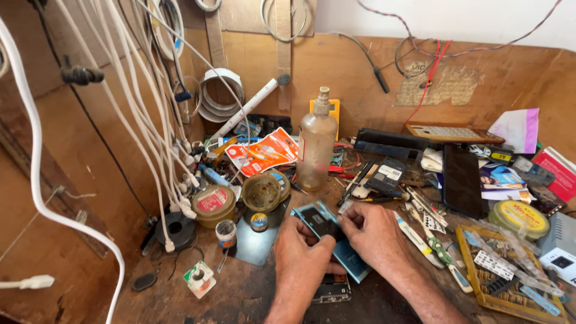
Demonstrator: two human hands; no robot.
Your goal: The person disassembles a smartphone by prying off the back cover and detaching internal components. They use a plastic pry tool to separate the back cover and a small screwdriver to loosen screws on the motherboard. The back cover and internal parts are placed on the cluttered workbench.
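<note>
left hand (302, 255) + right hand (373, 235): both grip opened phone (327, 235) | brace it on counter (252, 294), pry gently

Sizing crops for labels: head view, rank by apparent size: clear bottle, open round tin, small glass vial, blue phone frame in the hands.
1. Clear bottle, tallest.
2. Blue phone frame, partly hidden by the left hand and right hand, and nearer the camera, so unsure against the bottle.
3. Open round tin.
4. Small glass vial.

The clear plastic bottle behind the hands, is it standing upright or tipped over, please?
Upright: the bottle stands on its base on the workbench, nozzle pointing up.
</note>
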